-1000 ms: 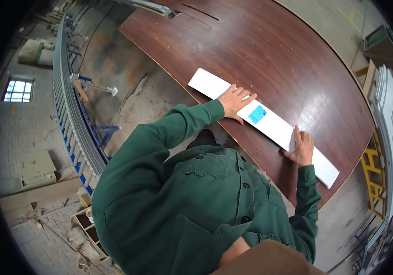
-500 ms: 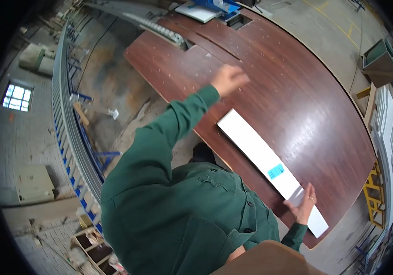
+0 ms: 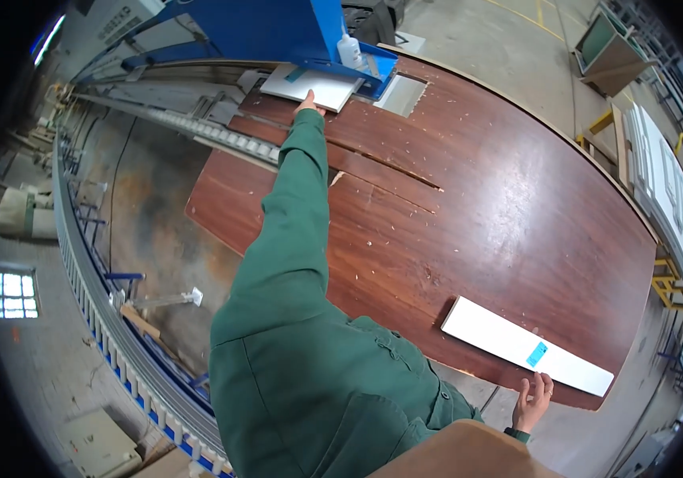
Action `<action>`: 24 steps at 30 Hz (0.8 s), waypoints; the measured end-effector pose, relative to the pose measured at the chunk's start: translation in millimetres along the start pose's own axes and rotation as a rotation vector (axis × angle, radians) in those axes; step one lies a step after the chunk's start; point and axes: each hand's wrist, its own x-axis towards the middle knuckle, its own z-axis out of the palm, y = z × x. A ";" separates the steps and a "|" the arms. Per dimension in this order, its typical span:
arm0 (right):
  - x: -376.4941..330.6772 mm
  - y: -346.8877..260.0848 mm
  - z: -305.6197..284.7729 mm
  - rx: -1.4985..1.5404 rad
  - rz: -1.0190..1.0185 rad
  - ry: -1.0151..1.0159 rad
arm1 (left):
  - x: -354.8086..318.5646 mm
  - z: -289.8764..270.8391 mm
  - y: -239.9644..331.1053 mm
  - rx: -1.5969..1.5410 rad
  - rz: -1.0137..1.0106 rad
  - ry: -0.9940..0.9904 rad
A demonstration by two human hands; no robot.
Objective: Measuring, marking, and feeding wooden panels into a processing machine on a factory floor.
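Left hand (image 3: 307,103) stretched far across tabletop (image 3: 501,199), fingers flat on edge of white panel (image 3: 314,85) under blue machine (image 3: 278,28). Right hand (image 3: 534,398) open, empty, just beside long white board (image 3: 526,345) (long axis running left-right along near edge).

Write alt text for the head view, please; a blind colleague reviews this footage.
A person in a green jacket stretches the left hand far across a dark brown table to touch a white panel under a blue machine. The right hand rests at the table's near edge, beside a long white board bearing a small blue label.
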 end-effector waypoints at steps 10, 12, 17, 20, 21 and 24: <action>28.9 -64.9 1.0 -0.026 -0.146 0.073 | -36.6 -3.6 12.9 0.357 -0.188 -0.151; 41.4 -75.2 6.7 0.042 -0.176 0.087 | -58.5 -3.2 17.0 0.295 -0.239 -0.246; 86.8 -140.6 30.4 0.330 -0.384 0.087 | -149.3 -38.4 2.0 0.101 -0.283 -0.418; 104.4 -175.5 59.2 0.639 -0.264 -0.050 | -239.5 -63.1 -7.2 0.112 -0.352 -0.468; 111.3 -185.3 73.4 0.761 -0.194 -0.125 | -262.7 -74.4 -10.4 0.076 -0.392 -0.500; 128.8 -206.3 87.3 1.067 0.119 -0.462 | -355.3 -91.1 -16.0 0.087 -0.350 -0.605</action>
